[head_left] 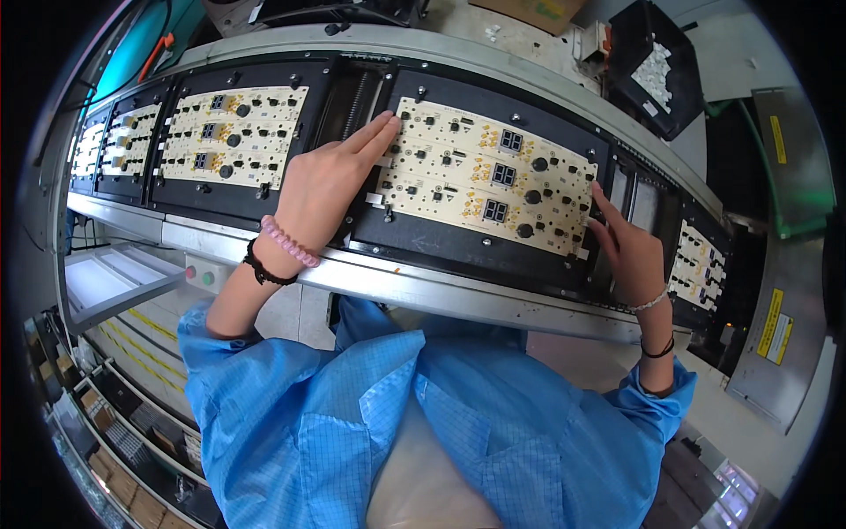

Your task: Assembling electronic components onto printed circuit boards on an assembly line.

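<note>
The cream circuit panel point(467, 181) runs lengthwise between your left hand point(324, 183), two fingers together, and right hand point(636, 256), thumb and finger apart, both perhaps touching its ends.

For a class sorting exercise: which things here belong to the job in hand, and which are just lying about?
Job in hand:
left hand, right hand
cream rectangular circuit-board panel, between them
black flat tray beneath it

Apparently lying about:
black plastic bin of white pieces
brown cardboard box
</note>
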The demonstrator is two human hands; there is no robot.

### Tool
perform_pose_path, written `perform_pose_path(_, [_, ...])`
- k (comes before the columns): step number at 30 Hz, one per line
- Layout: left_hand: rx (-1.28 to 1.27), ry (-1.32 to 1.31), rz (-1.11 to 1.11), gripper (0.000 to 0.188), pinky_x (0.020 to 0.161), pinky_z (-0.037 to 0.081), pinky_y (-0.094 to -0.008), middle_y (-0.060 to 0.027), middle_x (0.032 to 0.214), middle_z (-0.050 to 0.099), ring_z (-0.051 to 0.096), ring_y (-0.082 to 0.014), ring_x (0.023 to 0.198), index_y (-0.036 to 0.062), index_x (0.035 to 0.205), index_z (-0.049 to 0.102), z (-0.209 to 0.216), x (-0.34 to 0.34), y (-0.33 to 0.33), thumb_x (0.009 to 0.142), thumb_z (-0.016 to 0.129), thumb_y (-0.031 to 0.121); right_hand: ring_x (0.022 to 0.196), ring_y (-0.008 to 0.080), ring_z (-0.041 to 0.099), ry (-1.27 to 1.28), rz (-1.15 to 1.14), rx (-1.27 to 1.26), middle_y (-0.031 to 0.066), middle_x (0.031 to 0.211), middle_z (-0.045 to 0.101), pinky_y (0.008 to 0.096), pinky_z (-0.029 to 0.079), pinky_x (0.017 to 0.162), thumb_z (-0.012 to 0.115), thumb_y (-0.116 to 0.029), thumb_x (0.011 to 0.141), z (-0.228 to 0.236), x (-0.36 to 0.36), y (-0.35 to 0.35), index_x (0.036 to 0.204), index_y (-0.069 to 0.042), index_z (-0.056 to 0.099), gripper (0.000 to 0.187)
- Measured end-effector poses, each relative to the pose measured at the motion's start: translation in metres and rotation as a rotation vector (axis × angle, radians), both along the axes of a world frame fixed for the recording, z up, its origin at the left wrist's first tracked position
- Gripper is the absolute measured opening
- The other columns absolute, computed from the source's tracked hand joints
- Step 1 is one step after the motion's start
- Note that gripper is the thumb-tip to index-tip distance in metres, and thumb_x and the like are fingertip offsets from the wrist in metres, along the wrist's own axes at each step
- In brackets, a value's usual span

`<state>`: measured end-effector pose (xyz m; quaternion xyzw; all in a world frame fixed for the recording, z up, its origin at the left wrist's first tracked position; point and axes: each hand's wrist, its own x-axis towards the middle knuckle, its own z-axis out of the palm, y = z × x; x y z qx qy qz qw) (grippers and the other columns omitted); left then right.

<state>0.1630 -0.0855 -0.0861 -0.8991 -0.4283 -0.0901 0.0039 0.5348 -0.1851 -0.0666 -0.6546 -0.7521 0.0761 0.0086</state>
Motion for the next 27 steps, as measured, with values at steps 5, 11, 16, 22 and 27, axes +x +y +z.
perform_pose_path(5, [0.37,0.313,0.012,0.053,0.049,0.049,-0.0197,-0.0015,0.132,0.056,0.054,-0.0089,0.059,0.0053,0.129,0.054,-0.016,0.022,-0.001,0.076,0.057,0.009,0.048,0.0219,0.054,-0.091,-0.03,0.009,0.0099,0.058,0.053,0.0329,0.043,0.05,0.063,-0.021,0.089,0.0,-0.005,0.007,0.14,-0.026,0.045,0.054])
perform_pose_path(11, [0.254,0.268,-0.011,0.056,0.05,0.05,-0.0203,-0.0023,0.135,0.054,0.056,-0.0078,0.06,0.0053,0.133,0.05,-0.007,0.033,0.003,0.077,0.055,0.007,0.046,0.0199,0.052,0.114,0.037,0.177,0.0074,0.056,0.052,0.033,0.043,0.049,0.065,-0.017,0.087,-0.003,0.021,0.009,0.138,-0.024,0.048,0.054])
perform_pose_path(16, [0.124,0.131,-0.015,0.063,0.053,0.05,-0.0201,0.004,0.142,0.046,0.056,-0.0064,0.06,0.0103,0.138,0.047,-0.003,0.033,-0.024,0.076,0.056,0.003,0.046,0.0201,0.052,0.02,0.036,0.04,0.0065,0.056,0.053,0.0324,0.043,0.048,0.065,-0.017,0.086,0.005,0.028,-0.018,0.136,-0.021,0.051,0.052])
perform_pose_path(22, [0.059,0.13,-0.017,0.067,0.056,0.051,-0.0209,0.0075,0.142,0.046,0.057,-0.0079,0.061,0.0159,0.139,0.047,-0.003,0.039,-0.028,0.074,0.058,0.002,0.044,0.0193,0.051,-0.297,0.081,0.164,0.0026,0.053,0.051,0.031,0.044,0.046,0.064,-0.023,0.087,-0.022,0.016,-0.021,0.137,-0.015,0.049,0.053])
perform_pose_path(27, [-0.04,0.049,-0.066,0.067,0.056,0.052,-0.0219,0.0031,0.142,0.046,0.061,-0.0101,0.065,0.0139,0.139,0.046,-0.012,0.029,-0.031,0.074,0.057,0.0,0.044,0.0197,0.051,-0.094,0.102,0.089,0.0032,0.052,0.051,0.0323,0.043,0.046,0.064,-0.022,0.086,-0.005,0.025,-0.025,0.137,-0.015,0.048,0.054])
